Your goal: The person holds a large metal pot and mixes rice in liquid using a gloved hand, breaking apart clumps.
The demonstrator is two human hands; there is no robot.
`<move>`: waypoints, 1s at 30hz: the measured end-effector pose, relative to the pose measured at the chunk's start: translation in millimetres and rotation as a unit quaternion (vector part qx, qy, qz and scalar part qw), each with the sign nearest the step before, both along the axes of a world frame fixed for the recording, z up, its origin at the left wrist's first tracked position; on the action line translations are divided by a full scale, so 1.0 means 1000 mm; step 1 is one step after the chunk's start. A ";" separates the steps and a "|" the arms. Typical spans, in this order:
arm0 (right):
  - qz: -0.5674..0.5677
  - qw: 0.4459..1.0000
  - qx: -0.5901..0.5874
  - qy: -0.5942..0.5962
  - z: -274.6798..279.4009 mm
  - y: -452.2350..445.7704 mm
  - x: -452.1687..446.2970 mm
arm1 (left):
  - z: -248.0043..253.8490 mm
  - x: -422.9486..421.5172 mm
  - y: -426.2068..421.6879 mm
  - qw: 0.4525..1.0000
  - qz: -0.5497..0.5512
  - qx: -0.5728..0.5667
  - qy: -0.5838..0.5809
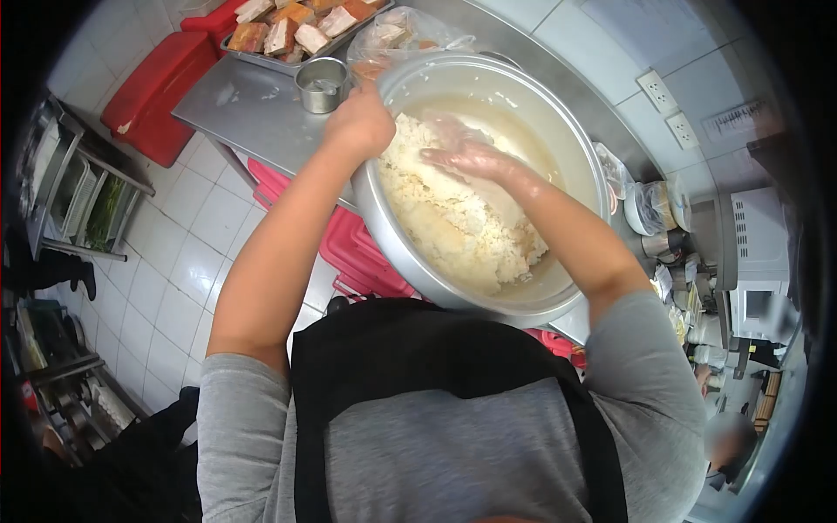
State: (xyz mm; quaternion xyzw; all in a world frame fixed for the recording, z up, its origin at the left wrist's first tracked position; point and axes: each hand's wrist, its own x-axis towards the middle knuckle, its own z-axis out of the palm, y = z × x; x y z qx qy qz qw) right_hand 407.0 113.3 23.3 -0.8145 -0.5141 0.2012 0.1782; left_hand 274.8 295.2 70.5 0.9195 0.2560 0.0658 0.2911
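A large metal pot [587, 161] stands on the steel counter, tilted in view. It holds a mass of pale, crumbly, wet food [462, 222] with cloudy liquid along the far side. My left hand [362, 122] is closed round the pot's rim at the left. Inside the pot my right hand [471, 155] lies on the pale food, wet and with its fingers spread; its fingertips are partly blurred. A small metal cup [322, 85] stands on the counter beside my left hand.
Beyond the cup are a tray of meat chunks [296, 26] and a plastic bag [401, 39]. Red bins [161, 96] stand at the left. A metal rack [87, 192] is farther left. Wall sockets [667, 109] and bowls are at the right; another person [731, 444] is at lower right.
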 end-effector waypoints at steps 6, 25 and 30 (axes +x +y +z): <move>0.119 0.968 -0.023 -0.220 0.043 -0.066 -0.106 | -0.002 0.002 0.002 0.999 -0.017 -0.012 -0.027; -0.263 0.941 -0.147 -0.156 0.005 -0.006 0.003 | -0.003 0.002 0.004 0.998 -0.041 -0.010 -0.036; -0.171 0.984 -0.058 -0.008 0.028 -0.009 -0.040 | 0.000 0.000 0.000 0.998 -0.039 -0.013 -0.039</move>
